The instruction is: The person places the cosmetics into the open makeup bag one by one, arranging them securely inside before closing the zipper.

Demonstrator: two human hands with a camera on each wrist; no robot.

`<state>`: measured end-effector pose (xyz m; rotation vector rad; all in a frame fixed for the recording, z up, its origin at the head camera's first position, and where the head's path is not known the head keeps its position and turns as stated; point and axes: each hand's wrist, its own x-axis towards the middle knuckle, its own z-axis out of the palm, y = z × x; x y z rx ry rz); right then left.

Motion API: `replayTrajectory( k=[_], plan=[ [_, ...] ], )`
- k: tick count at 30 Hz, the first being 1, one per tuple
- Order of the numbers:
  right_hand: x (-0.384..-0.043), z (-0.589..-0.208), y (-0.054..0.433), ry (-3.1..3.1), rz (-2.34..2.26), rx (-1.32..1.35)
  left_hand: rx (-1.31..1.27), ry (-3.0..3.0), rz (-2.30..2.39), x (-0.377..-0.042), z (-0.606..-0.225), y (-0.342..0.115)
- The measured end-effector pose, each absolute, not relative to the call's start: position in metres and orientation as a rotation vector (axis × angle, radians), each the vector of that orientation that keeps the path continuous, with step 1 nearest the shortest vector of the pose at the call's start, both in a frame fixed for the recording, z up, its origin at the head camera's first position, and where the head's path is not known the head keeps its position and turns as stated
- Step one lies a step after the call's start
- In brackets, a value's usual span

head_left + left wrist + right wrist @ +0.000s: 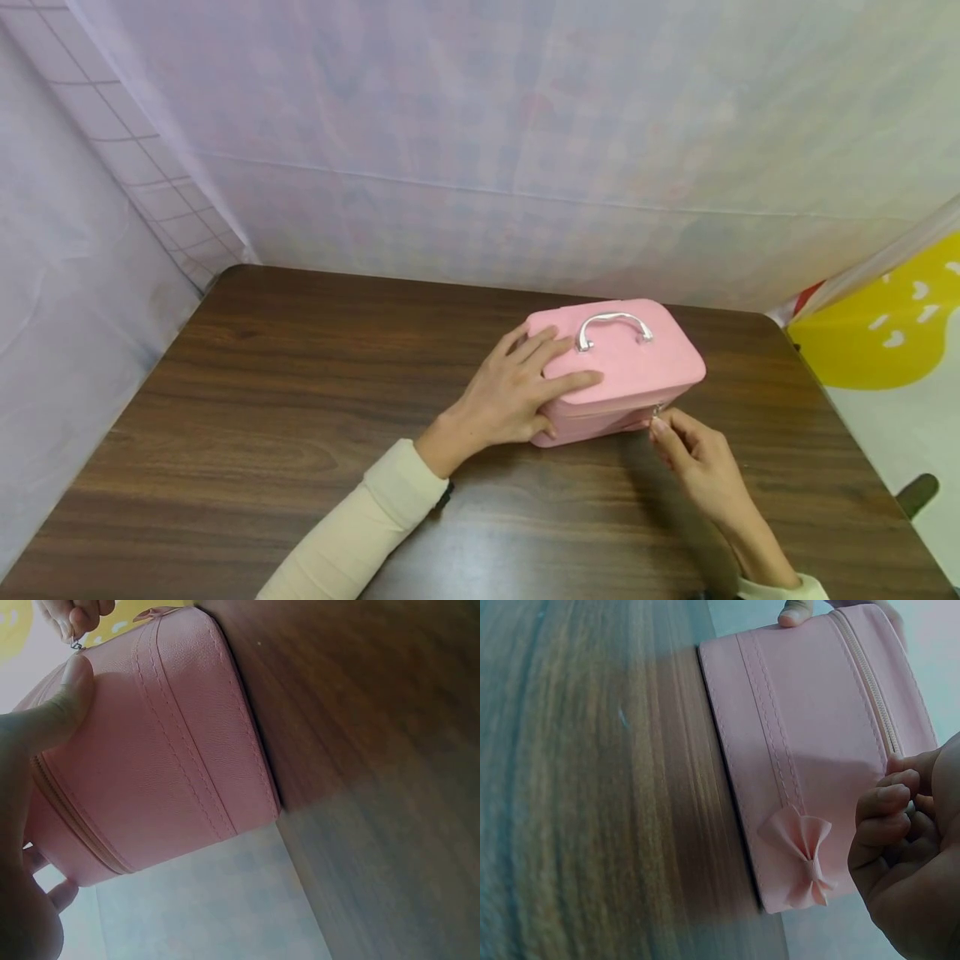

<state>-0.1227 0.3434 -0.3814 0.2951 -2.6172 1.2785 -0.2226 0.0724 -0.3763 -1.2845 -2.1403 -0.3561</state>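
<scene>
A pink cosmetic case (637, 367) with a silver handle (613, 316) stands upright on the table, its lid down. My left hand (510, 392) rests on the lid's left end, fingers spread over the top and thumb against the side, just below the zipper seam. At the front right corner my right hand (701, 462) pinches the small metal zipper pull (657, 410), mostly hidden by the fingertips. In the right wrist view the zipper (870, 682) runs along the case below the lid. A pink bow (806, 844) sits on its side, below the right fingers.
The case stands near the back edge of the dark wooden table (300, 400). Behind it hangs a pale curtain (480, 150). A yellow patterned sheet (877, 333) lies beyond the table's right edge.
</scene>
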Motion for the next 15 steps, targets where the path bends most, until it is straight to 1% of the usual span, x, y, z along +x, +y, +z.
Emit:
replayTrajectory(
  k=[10,15],
  plan=[
    [-0.122,-0.385,0.344,-2.626,1.24,0.304,-1.28,-2.168,-0.32,-0.219,-0.376,0.074],
    [-0.12,-0.378,0.334,-2.626,1.216,0.335,-1.255,-2.18,-0.287,-0.217,-0.375,0.076]
  ],
)
